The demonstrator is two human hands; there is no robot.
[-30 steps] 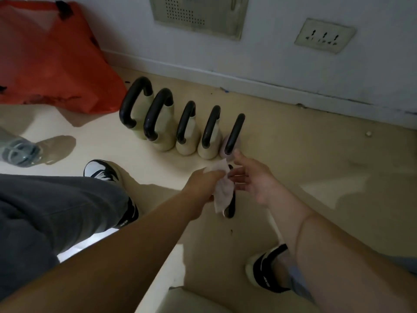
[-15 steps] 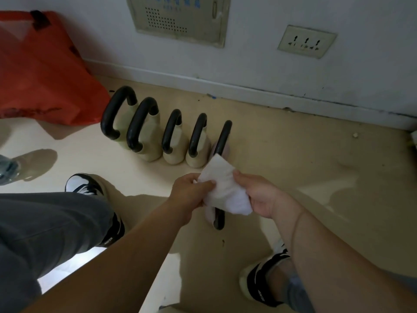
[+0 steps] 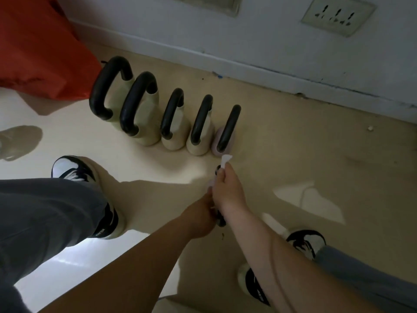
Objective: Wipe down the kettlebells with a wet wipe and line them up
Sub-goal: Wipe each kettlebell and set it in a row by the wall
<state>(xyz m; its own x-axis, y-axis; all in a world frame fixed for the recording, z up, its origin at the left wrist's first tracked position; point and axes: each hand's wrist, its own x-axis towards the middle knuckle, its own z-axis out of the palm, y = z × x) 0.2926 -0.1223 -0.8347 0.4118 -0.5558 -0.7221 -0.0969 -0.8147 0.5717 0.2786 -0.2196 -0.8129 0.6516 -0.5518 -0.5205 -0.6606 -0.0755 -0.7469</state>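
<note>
Your hands cover the near kettlebell (image 3: pixel 222 222): only two dark bits of handle show, and the body is hidden. Wipe (image 3: pixel 226 159): just a white tip pokes out above your right hand (image 3: pixel 228 190), the rest is lost in the pinch. Left hand (image 3: pixel 199 219): its fingers are hidden behind the right wrist, so I can't tell the grip. The red bag (image 3: pixel 33 53) is cut off at the upper left. The wall panel (image 3: pixel 203 2) is clipped by the top edge. The speck (image 3: pixel 370 128) on the floor at right is too small to tell. The pale shape (image 3: pixel 178 304) at the bottom edge is cut off and unclear.
</note>
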